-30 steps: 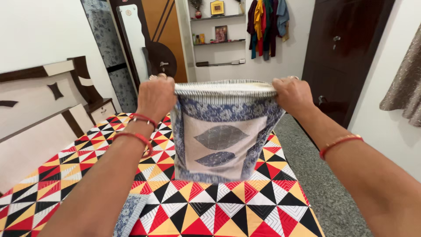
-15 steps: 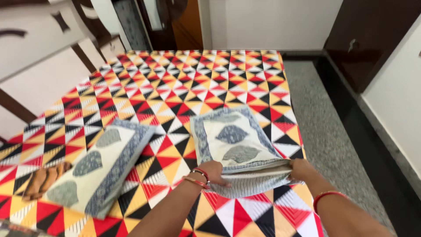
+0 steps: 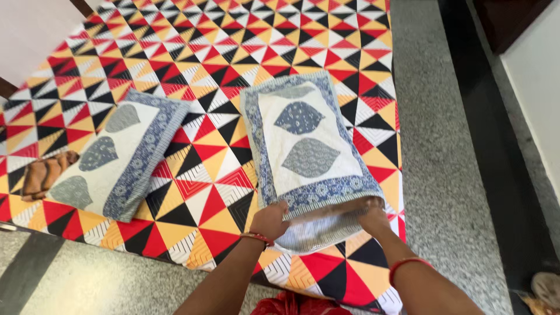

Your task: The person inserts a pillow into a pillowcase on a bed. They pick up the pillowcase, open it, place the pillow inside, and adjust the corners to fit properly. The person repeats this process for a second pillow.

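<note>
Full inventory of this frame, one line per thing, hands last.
pillow under the hands: 1, white with blue-grey leaf shapes and blue patterned border, right part of the bed, open end toward the person
second pillow: 1, same white and blue pattern, left part of the bed, lying at a slant
bedsheet: 1, red, orange, yellow, black and white triangles, covers the bed
brown object: 1, brown, left edge of the bed beside the second pillow; kind unclear
floor: grey speckled stone with dark strips, right of and below the bed
left hand: red bangle at the wrist, grips the pillow cover's open edge
right hand: red bangle on the forearm, grips the same edge
</note>
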